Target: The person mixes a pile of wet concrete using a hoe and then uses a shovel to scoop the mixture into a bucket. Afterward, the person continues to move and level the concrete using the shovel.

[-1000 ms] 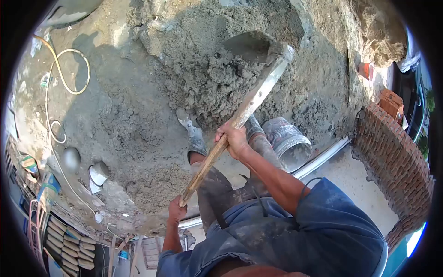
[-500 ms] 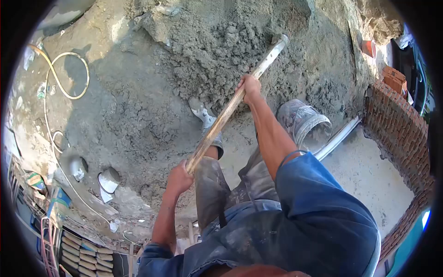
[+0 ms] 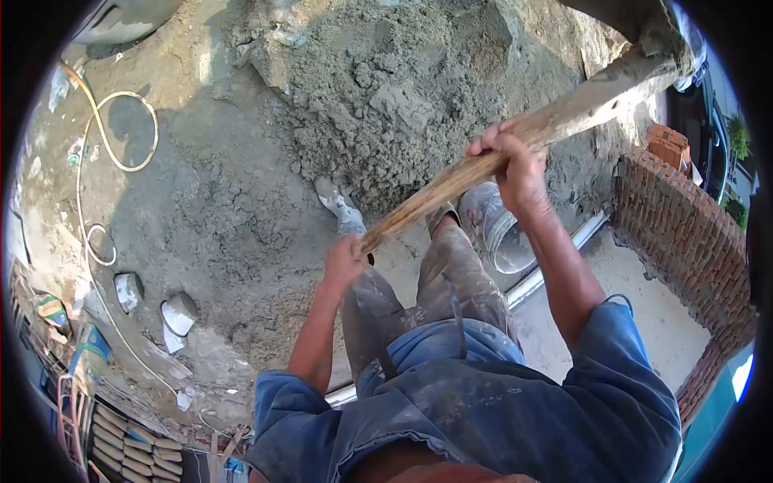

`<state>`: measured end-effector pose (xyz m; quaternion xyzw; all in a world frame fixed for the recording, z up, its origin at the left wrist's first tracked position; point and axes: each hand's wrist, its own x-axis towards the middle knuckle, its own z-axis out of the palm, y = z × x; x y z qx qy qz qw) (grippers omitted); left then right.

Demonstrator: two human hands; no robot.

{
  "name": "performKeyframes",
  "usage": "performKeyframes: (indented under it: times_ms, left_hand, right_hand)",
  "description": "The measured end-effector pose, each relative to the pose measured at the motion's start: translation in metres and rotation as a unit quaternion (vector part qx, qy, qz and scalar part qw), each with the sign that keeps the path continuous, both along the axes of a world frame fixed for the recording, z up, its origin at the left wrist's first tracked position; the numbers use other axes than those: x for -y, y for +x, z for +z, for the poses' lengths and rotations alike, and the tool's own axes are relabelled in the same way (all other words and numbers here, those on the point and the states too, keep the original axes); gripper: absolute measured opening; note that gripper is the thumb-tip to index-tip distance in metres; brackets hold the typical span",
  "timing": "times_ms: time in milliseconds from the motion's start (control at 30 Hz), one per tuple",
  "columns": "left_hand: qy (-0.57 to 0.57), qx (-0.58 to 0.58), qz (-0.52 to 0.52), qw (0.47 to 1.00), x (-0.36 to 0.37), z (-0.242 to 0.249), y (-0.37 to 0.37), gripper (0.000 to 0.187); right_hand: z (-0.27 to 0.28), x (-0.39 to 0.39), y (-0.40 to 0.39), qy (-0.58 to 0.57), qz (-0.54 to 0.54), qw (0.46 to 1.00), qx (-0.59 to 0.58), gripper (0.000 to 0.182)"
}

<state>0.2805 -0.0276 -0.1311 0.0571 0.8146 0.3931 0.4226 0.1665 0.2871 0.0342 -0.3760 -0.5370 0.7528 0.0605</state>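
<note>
My left hand (image 3: 345, 262) grips the lower end of a long wooden tool handle (image 3: 451, 183). My right hand (image 3: 515, 161) is closed around the same handle farther up. The handle slants up to the right, and its mortar-caked head (image 3: 656, 36) sits at the top right edge of the view, partly cut off. In front of my rubber boots (image 3: 342, 211) lies a big heap of grey mortar mix (image 3: 386, 105).
A dirty bucket (image 3: 499, 229) stands by my right leg next to a white pipe (image 3: 547, 270). A low brick wall (image 3: 684, 233) runs along the right. A yellow hose (image 3: 105, 137) loops on the left. Stacked tiles (image 3: 121, 443) lie at the lower left.
The tool head was dug into the heap, then came out and swung up to the right. Both hands moved with the handle, the right one rising to the right.
</note>
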Motion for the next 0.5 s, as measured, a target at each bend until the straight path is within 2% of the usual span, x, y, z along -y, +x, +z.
performKeyframes:
  times_ms: [33, 67, 100, 133, 167, 200, 233, 267, 300, 333, 367, 400, 433, 500]
  left_hand:
    - [0.071, 0.03, -0.012, 0.997, -0.038, 0.014, -0.02, 0.028]
    - [0.115, 0.034, -0.013, 0.993, -0.074, 0.029, -0.037, 0.032]
    - [0.146, 0.043, -0.013, 0.988, -0.108, 0.036, -0.049, 0.04]
    - [0.178, 0.056, -0.014, 0.982, -0.131, 0.043, -0.054, 0.048]
    - [0.175, 0.066, -0.021, 0.982, -0.137, 0.059, -0.056, 0.048]
    - [0.16, 0.108, 0.016, 0.981, -0.14, 0.08, -0.06, 0.048]
    - [0.142, 0.142, 0.056, 0.978, -0.139, 0.094, -0.058, 0.047]
    - [0.063, 0.171, 0.059, 0.982, -0.112, 0.113, -0.035, 0.046]
    - [0.047, 0.222, 0.073, 0.971, -0.077, 0.14, -0.012, 0.048]
    - [-0.039, 0.285, 0.063, 0.956, -0.038, 0.16, 0.022, 0.042]
    - [-0.02, 0.272, 0.1, 0.957, -0.024, 0.187, 0.035, 0.042]
    - [-0.075, 0.309, 0.063, 0.946, -0.016, 0.204, 0.031, 0.042]
    - [-0.129, 0.334, 0.022, 0.933, -0.009, 0.209, 0.019, 0.042]
    - [-0.108, 0.33, 0.032, 0.937, -0.02, 0.197, 0.014, 0.041]
  right_hand:
    - [0.001, -0.037, -0.027, 0.074, 0.023, 0.997, -0.011, 0.009]
    - [0.001, -0.071, -0.057, 0.104, -0.002, 0.994, 0.046, 0.01]
    - [-0.014, -0.108, -0.081, 0.132, 0.056, 0.989, 0.028, 0.014]
    - [-0.039, -0.137, -0.101, 0.116, 0.036, 0.991, 0.049, 0.017]
    - [-0.052, -0.119, -0.109, 0.173, -0.003, 0.981, 0.087, 0.018]
    - [-0.096, -0.127, -0.105, 0.232, 0.039, 0.97, 0.06, 0.022]
    - [-0.104, -0.095, -0.085, 0.189, 0.05, 0.974, 0.115, 0.017]
    - [-0.109, -0.053, -0.069, 0.143, 0.06, 0.974, 0.165, 0.017]
    - [-0.167, -0.023, -0.028, 0.082, 0.063, 0.968, 0.229, 0.012]
    - [-0.185, 0.036, 0.016, 0.047, 0.04, 0.954, 0.293, 0.011]
    - [-0.236, 0.086, 0.072, -0.004, 0.07, 0.928, 0.365, 0.014]
    - [-0.249, 0.111, 0.098, -0.099, 0.028, 0.908, 0.406, 0.013]
    - [-0.227, 0.117, 0.099, -0.171, 0.003, 0.9, 0.402, 0.011]
    - [-0.234, 0.101, 0.085, -0.194, -0.008, 0.905, 0.378, 0.01]
